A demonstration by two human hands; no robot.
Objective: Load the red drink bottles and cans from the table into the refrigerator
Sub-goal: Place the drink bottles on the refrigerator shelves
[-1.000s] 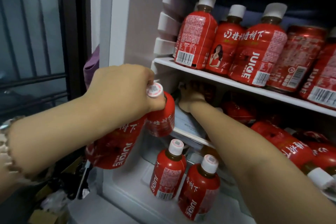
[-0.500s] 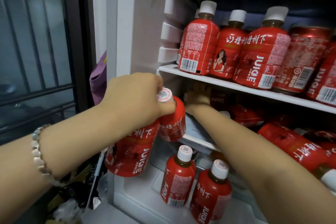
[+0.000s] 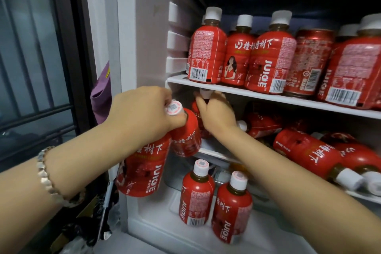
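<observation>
The open refrigerator (image 3: 144, 27) fills the view. My left hand (image 3: 140, 113) grips two red juice bottles by their necks, one (image 3: 185, 136) with its white cap showing and a second (image 3: 144, 169) hanging below, both at the fridge's left front edge. My right hand (image 3: 216, 113) reaches onto the middle shelf and holds an upright red bottle (image 3: 205, 94) by its neck, just under the top shelf (image 3: 288, 99). The top shelf carries several upright red bottles (image 3: 270, 55) and a red can (image 3: 309, 62). Several bottles (image 3: 305, 150) lie on their sides on the middle shelf.
Two red bottles (image 3: 196, 194) (image 3: 233, 210) stand upright on the white fridge floor. A dark barred door (image 3: 41, 68) stands to the left, with a purple cloth (image 3: 102, 97) beside the fridge wall. Clutter lies on the floor at lower left.
The camera has moved closer and the view has shifted. My right hand has drawn back toward the shelf's front and its bottle's white cap now shows. My left hand still holds its two bottles.
</observation>
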